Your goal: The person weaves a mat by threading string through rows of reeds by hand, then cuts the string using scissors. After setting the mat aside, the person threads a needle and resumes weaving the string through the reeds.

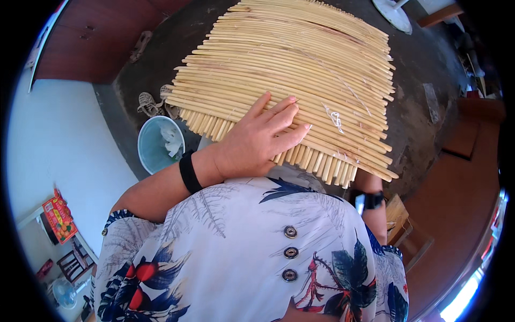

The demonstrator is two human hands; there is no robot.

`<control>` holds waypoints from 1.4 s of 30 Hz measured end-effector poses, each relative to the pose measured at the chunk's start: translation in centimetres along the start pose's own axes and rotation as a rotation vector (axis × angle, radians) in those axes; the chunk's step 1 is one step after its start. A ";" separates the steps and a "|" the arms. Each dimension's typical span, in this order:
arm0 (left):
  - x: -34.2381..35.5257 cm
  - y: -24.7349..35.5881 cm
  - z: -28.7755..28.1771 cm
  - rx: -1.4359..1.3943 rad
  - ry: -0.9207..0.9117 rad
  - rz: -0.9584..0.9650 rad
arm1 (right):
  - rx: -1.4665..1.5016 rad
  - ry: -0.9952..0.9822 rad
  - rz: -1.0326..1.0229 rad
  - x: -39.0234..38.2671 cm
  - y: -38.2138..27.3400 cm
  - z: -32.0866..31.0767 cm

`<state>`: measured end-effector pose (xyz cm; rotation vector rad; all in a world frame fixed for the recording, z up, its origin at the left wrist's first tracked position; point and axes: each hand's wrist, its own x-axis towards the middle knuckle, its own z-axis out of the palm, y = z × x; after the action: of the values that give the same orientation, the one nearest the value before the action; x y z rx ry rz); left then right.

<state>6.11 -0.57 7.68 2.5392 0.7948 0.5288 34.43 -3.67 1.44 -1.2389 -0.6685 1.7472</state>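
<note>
A large mat of pale yellow reed stalks (289,59) lies in front of me, its top stalks running side to side. Beneath their near edge, the ends of a crosswise layer of stalks (316,162) stick out toward me. My left hand (263,131) rests on the near stalks with its fingers spread, gripping nothing. A small tangle of white string (335,119) sits on the mat to the right of that hand. My right hand (369,181) reaches under the mat's near right corner; its fingers are hidden, and a dark watch (369,201) shows on the wrist.
A light blue bucket (146,145) with white scraps stands on the floor at left, beside a pair of shoes (150,104). Reddish-brown cabinets (91,40) line the far left. Brown wooden furniture (456,188) stands at right, and a white round base (394,16) at far right.
</note>
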 end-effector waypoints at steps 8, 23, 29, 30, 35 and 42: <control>-0.7 -1.8 2.5 -0.016 0.079 0.115 | -0.498 0.371 -0.429 -5.8 -7.0 -7.5; -0.8 -2.5 3.4 0.028 0.119 0.120 | -1.085 -0.487 -0.643 6.3 -4.2 8.4; -1.2 -3.2 3.4 0.040 0.107 0.181 | -1.000 -0.627 -0.761 7.7 -4.2 8.7; -1.2 -3.2 3.4 0.046 0.107 0.169 | -1.019 -0.689 -0.785 8.0 -4.3 8.5; -0.8 -3.0 3.2 0.016 0.151 0.135 | -0.976 -0.818 -0.817 9.1 -4.7 8.4; -0.5 -2.9 3.0 0.050 0.107 -0.016 | -1.059 -0.890 -1.001 10.3 -4.1 8.1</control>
<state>5.88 0.48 3.58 2.5654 0.8752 0.6519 27.01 7.77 2.88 -0.3675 -2.4267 0.9210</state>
